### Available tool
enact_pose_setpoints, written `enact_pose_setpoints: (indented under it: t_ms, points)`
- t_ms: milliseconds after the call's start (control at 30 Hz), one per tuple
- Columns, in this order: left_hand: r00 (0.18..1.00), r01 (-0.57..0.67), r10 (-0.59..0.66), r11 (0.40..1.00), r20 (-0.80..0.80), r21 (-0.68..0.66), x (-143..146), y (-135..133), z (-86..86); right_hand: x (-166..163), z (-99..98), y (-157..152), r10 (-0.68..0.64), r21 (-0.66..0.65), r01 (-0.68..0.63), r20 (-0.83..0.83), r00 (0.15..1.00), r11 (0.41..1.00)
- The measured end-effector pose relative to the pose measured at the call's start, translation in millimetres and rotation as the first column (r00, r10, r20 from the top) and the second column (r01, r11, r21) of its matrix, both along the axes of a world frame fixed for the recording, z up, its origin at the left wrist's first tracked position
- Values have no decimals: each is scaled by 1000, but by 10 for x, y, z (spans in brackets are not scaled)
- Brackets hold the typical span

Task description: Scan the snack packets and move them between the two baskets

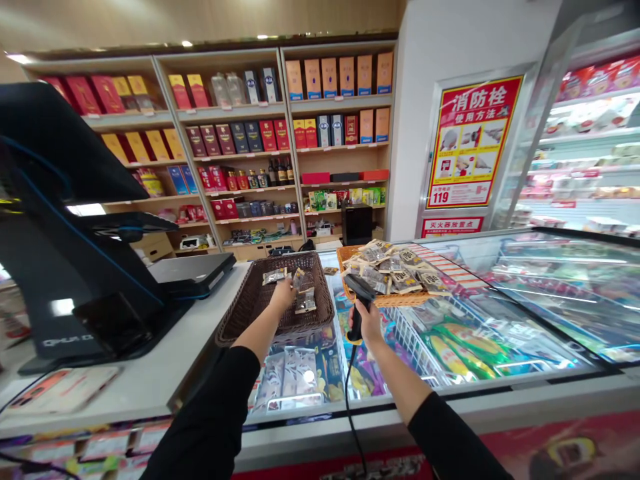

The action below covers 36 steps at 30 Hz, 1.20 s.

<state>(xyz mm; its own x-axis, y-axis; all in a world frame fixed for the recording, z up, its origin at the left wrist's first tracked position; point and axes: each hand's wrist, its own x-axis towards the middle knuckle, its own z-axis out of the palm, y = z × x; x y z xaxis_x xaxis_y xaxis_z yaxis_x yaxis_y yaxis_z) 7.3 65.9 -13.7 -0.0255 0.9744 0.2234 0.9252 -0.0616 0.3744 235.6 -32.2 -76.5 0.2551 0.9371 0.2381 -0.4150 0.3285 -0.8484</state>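
Over there, the left hand (283, 295) pinches a small glossy packet (299, 278) inside a dark, coarsely woven wicker basket (257, 297), beside other flat packets (306, 302). The right hand (369, 323) wraps round a black, pistol-shaped barcode scanner (361, 289), its thin cord (347, 393) hanging across the freezer's smooth glass (430, 333). Just beyond, crinkly packets (395, 267) heap an orange woven basket (397, 301).
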Motion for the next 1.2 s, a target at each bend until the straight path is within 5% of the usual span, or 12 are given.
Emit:
enact_pose_setpoints:
  t_ms: [133, 267, 400, 500, 700, 933, 1200]
  points:
    - [926, -2, -21, 998, 376, 58, 39, 7, 20, -5, 3, -2, 13, 4, -13, 38, 999, 1000]
    - [610, 9, -69, 997, 789, 80, 160, 13, 68, -11, 27, -51, 70, 37, -74, 108, 992, 997]
    - [343, 24, -84, 996, 936, 80, 252, -34, -3, 14, 53, -126, 79, 99, -119, 340, 937, 988]
    - [336, 80, -147, 989, 930, 128, 273, -83, -56, 32, 82, -172, 35, 102, -96, 485, 874, 990]
    - [448, 99, -137, 990, 884, 103, 295, -127, -64, 15, 120, -205, 26, 92, -92, 556, 831, 991]
    - [353, 113, -146, 987, 924, 113, 312, -105, -75, 0, 123, -213, 72, 43, -113, 541, 838, 993]
    - [363, 83, -147, 989, 920, 125, 298, -80, -82, -3, 129, -215, 109, 17, -140, 535, 838, 990]
